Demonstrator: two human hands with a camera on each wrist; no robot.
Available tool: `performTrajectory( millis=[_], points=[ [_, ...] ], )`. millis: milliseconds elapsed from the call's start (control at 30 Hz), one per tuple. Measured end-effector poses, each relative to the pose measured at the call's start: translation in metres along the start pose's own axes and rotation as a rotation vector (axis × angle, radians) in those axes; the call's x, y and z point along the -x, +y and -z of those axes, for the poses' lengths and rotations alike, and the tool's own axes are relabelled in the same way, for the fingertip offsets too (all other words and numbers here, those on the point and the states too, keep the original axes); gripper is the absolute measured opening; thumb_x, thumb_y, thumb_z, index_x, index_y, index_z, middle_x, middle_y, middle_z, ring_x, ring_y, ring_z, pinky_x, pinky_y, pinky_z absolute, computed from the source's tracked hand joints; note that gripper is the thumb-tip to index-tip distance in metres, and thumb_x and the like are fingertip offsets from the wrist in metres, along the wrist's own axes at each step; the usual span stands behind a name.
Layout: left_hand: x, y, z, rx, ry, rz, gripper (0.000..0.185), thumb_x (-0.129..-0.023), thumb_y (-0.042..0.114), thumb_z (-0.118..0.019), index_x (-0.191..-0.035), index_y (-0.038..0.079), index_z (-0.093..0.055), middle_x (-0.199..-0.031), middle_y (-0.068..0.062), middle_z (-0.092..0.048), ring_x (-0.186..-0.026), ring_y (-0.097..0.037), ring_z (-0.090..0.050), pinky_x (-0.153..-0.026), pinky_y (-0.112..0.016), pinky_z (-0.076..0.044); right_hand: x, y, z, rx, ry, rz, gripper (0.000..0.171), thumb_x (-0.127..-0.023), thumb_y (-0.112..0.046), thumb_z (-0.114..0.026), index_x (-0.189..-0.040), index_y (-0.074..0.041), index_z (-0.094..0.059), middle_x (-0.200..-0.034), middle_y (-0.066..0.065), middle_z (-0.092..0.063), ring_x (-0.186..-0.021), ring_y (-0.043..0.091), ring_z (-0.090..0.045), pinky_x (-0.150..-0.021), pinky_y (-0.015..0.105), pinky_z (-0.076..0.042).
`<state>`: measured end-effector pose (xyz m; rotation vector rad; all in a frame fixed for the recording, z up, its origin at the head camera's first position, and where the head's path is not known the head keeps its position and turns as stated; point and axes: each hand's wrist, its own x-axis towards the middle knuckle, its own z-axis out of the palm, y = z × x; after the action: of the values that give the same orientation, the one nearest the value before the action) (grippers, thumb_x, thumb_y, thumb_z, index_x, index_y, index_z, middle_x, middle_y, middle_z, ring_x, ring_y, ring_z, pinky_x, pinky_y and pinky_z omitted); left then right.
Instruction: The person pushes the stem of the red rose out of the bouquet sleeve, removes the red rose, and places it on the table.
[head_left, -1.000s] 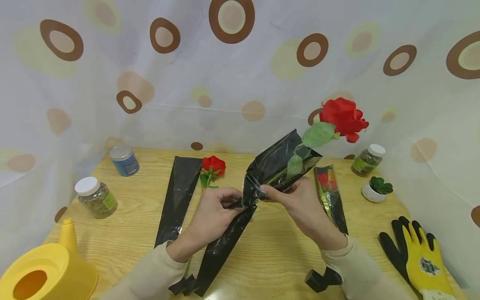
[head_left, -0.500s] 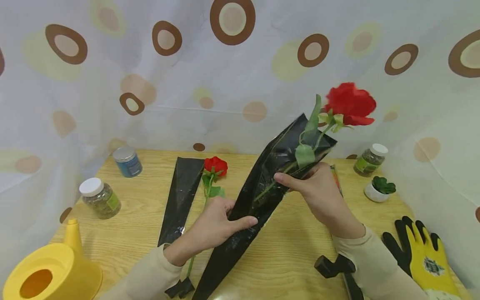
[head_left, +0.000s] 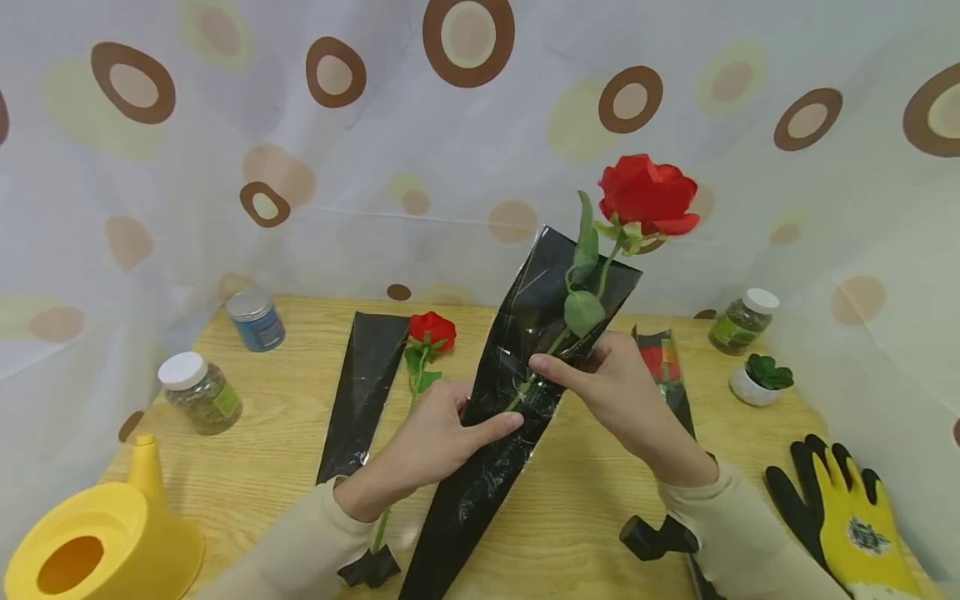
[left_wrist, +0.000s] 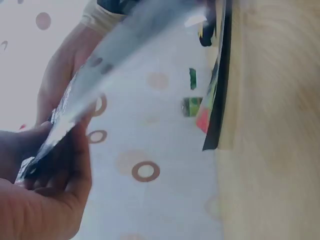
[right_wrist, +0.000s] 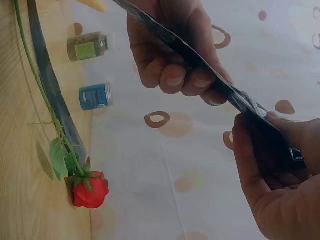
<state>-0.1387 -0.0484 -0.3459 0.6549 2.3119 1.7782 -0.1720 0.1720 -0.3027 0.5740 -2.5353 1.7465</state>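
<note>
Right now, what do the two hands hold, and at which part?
Both hold the black sleeve with a rose inside. The left hand grips its middle edge; the right hand pinches it higher up, over the stem.

Left hand [head_left: 438,437] and right hand [head_left: 607,387] grip a black sleeve [head_left: 510,392] holding a red rose [head_left: 645,193], raised above the desk [head_left: 247,458]. Yellow watering can [head_left: 97,542] at near left.

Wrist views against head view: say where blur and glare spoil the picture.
Head view: sharp, wide-angle bend at edges, glints on the black sleeve. Left wrist view: sleeve and table smeared soft, left hand dark. Right wrist view: clearer, the lying rose crisp, right hand shadowed.
</note>
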Motion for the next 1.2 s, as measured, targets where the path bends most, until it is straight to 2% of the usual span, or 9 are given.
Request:
performTrajectory(
  millis=[67,267,467,567,667,800,967,1133,1200],
  points=[
    [0.0,0.0,-0.005,0.052,0.033,-0.012,0.019,-0.093,0.026,-0.072,-0.099,0.008,-0.073,-0.075,0.001,-0.068,-0.073,-0.014,-0.066,-0.071,-0.03,-0.053,0.001,0.001,-0.005,-0.016,-0.008,0.047,0.018,-0.09,-0.022,-0.076,-0.101,-0.008,-0.074,-0.084,0.006,-0.07,-0.066,0.017,-0.053,-0.062,0.029,-0.045],
    [0.0,-0.003,-0.017,0.184,0.133,0.001,0.026,-0.093,0.022,-0.073,-0.111,0.005,-0.072,-0.086,-0.004,-0.073,-0.078,-0.017,-0.07,-0.073,-0.033,-0.056,0.006,0.005,-0.024,-0.082,0.021,0.039,0.02,-0.086,-0.019,-0.08,-0.099,-0.004,-0.075,-0.084,0.007,-0.073,-0.074,0.023,-0.067,-0.068,0.032,-0.054],
    [-0.001,-0.006,-0.021,0.192,0.202,0.007,0.02,-0.09,0.023,-0.075,-0.104,0.009,-0.074,-0.081,-0.002,-0.069,-0.072,-0.013,-0.059,-0.071,-0.03,-0.051,0.01,0.009,-0.032,-0.093,0.018,-0.033,0.022,-0.083,-0.025,-0.083,-0.092,-0.006,-0.076,-0.08,0.007,-0.072,-0.068,0.02,-0.062,-0.068,0.031,-0.051],
    [-0.001,-0.009,-0.022,0.215,0.178,0.012,0.021,-0.089,0.022,-0.077,-0.106,0.009,-0.074,-0.084,-0.002,-0.071,-0.074,-0.014,-0.063,-0.072,-0.031,-0.052,0.01,0.008,-0.029,-0.117,-0.012,-0.043,0.022,-0.085,-0.022,-0.081,-0.094,-0.003,-0.076,-0.08,0.007,-0.072,-0.068,0.017,-0.061,-0.068,0.03,-0.05],
    [0.001,-0.012,-0.021,0.243,0.095,0.032,0.027,-0.089,0.024,-0.077,-0.112,0.01,-0.072,-0.091,-0.002,-0.073,-0.082,-0.017,-0.069,-0.076,-0.035,-0.055,0.009,0.006,-0.022,-0.096,0.012,-0.042,0.021,-0.085,-0.022,-0.081,-0.095,-0.003,-0.076,-0.067,0.002,-0.063,-0.059,0.014,-0.049,-0.056,0.028,-0.042],
    [0.004,-0.012,-0.016,0.208,0.019,0.032,0.032,-0.089,0.024,-0.077,-0.119,0.014,-0.07,-0.098,0.001,-0.073,-0.091,-0.018,-0.069,-0.079,-0.035,-0.055,0.007,0.001,-0.015,-0.036,0.038,-0.042,0.021,-0.083,-0.025,-0.083,-0.091,-0.008,-0.076,-0.06,-0.002,-0.05,-0.055,0.014,-0.042,-0.051,0.028,-0.034],
    [0.004,-0.004,-0.007,0.12,0.086,-0.034,0.029,-0.092,0.028,-0.074,-0.117,0.016,-0.07,-0.087,0.006,-0.068,-0.076,-0.012,-0.062,-0.075,-0.031,-0.053,0.006,-0.002,-0.018,-0.052,0.009,-0.042,0.028,-0.082,-0.024,-0.083,-0.104,-0.008,-0.076,-0.081,0.001,-0.071,-0.075,0.019,-0.065,-0.068,0.032,-0.051],
    [0.002,-0.002,-0.006,0.078,0.111,-0.065,0.021,-0.092,0.025,-0.074,-0.108,0.013,-0.073,-0.079,0.009,-0.065,-0.07,-0.008,-0.06,-0.071,-0.028,-0.052,0.004,-0.007,-0.01,-0.094,0.006,-0.083,0.031,-0.088,-0.027,-0.078,-0.11,-0.008,-0.068,-0.082,0.001,-0.063,-0.074,0.016,-0.058,-0.069,0.029,-0.048],
    [0.002,-0.005,-0.008,0.01,0.113,-0.076,0.017,-0.09,0.024,-0.076,-0.098,0.01,-0.073,-0.071,0.01,-0.061,-0.064,-0.005,-0.056,-0.064,-0.025,-0.05,-0.001,-0.011,-0.001,-0.191,0.024,-0.074,0.027,-0.094,-0.027,-0.071,-0.11,-0.006,-0.066,-0.087,0.003,-0.059,-0.079,0.016,-0.055,-0.071,0.028,-0.047]
  ],
)
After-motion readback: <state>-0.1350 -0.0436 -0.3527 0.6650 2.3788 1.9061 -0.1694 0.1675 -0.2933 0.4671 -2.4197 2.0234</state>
